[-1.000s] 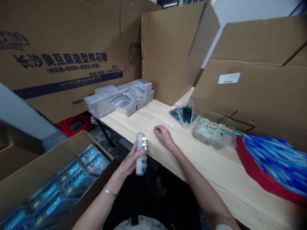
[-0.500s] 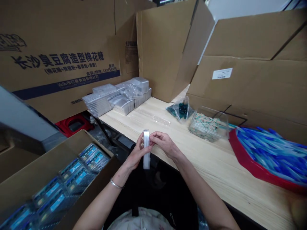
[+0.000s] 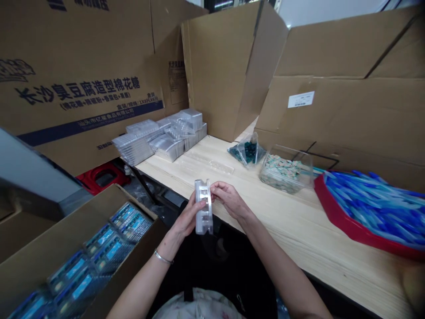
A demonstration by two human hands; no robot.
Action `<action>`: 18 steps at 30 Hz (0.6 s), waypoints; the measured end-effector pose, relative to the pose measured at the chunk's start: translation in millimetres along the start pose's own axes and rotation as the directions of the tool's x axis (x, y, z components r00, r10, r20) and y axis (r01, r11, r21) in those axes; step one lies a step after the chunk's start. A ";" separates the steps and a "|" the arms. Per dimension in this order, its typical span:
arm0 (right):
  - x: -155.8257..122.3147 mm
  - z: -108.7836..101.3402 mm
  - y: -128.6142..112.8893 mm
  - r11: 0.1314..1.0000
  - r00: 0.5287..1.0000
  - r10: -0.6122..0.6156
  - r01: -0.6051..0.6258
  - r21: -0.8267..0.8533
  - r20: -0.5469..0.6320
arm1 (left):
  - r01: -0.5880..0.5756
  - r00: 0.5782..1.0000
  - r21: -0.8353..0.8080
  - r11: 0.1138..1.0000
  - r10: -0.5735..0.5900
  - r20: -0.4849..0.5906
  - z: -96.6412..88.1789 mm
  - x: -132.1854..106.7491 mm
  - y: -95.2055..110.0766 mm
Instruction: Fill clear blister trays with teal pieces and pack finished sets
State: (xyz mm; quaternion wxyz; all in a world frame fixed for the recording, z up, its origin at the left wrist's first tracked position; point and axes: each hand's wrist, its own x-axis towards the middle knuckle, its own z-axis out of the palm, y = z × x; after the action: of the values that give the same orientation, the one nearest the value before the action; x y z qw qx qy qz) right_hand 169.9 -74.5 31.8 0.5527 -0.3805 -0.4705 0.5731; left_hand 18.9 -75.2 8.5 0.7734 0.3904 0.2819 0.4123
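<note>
My left hand point(image 3: 187, 218) grips a stack of clear plastic blister trays point(image 3: 203, 208), held upright just in front of the wooden table's point(image 3: 299, 230) near edge. Pinching the top of that stack from the right are the fingers of my right hand point(image 3: 227, 199). One loose clear tray point(image 3: 212, 165) lies flat on the table beyond my hands. Further back at the left sit piles of the same clear trays point(image 3: 159, 139).
A cardboard box point(image 3: 83, 257) of blue-labelled packs stands at lower left. On the table are a bag of dark teal pieces point(image 3: 247, 153), a clear tub of small pale pieces point(image 3: 285, 170) and a red basin of blue pens point(image 3: 372, 208). Large cartons wall in the back.
My right hand left the loose tray on the table and came to the stack in my left hand. The stack has since turned, showing its broad side.
</note>
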 end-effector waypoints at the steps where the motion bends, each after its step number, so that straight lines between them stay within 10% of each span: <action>1: -0.7 -3.0 -2.0 1.000 1.000 -0.005 0.005 -0.005 -0.001 | 0.016 1.000 -0.009 1.000 -0.016 -0.004 -1.8 -0.4 0.3; 8: 0.6 -21.1 -42.9 0.890 0.998 -0.054 0.065 -0.452 0.038 | 0.086 0.972 -0.067 0.994 -0.098 -0.215 -44.5 -15.2 7.0; 14: 33.0 24.3 0.6 0.102 0.993 0.014 0.114 -0.988 0.116 | 0.128 0.921 -0.054 0.990 -0.139 -0.365 -73.0 -35.3 11.9; 18: 43.8 41.4 53.2 -0.043 0.989 0.106 0.105 -0.994 0.100 | 0.122 0.925 -0.039 0.992 -0.128 -0.358 -79.9 -38.8 3.6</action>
State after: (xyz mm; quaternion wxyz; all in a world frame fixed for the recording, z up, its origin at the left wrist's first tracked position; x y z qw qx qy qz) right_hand 111.3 -33.1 -4.6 0.0707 -0.6193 -0.7776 0.0827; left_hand -62.6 -77.5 -26.9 0.7365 0.2833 0.4399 0.4288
